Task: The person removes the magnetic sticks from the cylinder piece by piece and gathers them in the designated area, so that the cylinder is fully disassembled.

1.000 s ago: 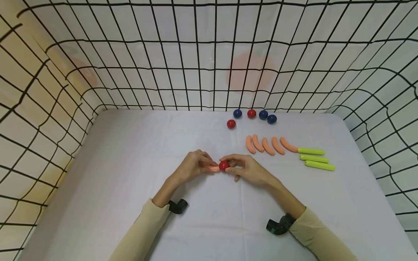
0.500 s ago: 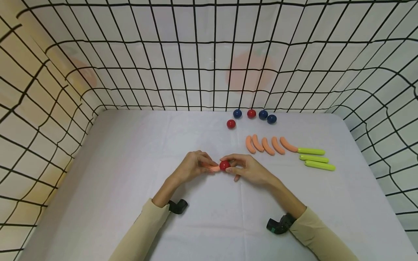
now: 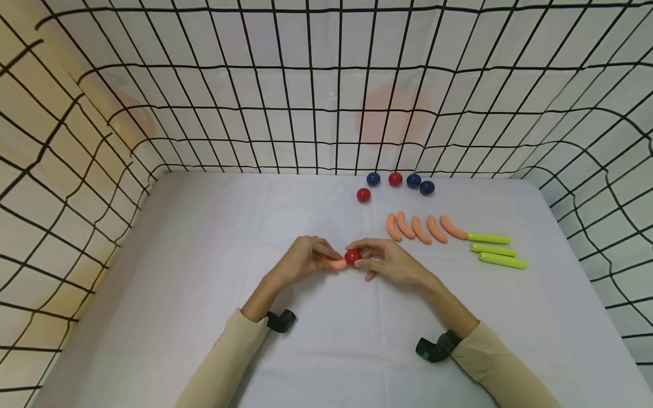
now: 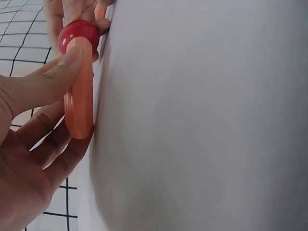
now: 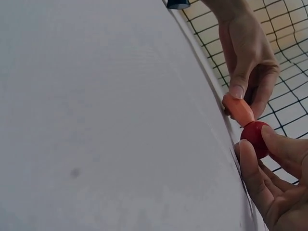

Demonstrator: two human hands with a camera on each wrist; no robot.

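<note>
Near the middle of the white table, my left hand (image 3: pixel 309 256) pinches a curved orange plastic piece (image 4: pixel 79 106) between thumb and fingers. The thumb lies along its upper side in the left wrist view. Held in the fingertips of my right hand (image 3: pixel 391 262) is a glossy red ball (image 3: pixel 352 257). The ball meets the end of the orange piece, as both wrist views show. Part of the ball is hidden behind the right fingertips. In the head view the left fingers cover much of the orange piece.
Several curved orange pieces (image 3: pixel 421 230) lie in a row to the right. One adjoins a green stick (image 3: pixel 488 238), with two more green sticks (image 3: pixel 502 260) beside it. Red balls (image 3: pixel 363 195) and blue balls (image 3: pixel 414 181) sit at the back, before a black wire mesh (image 3: pixel 336 107).
The head view has shifted slightly. Both hands keep their hold on the orange piece and the red ball, with hardly any movement.
</note>
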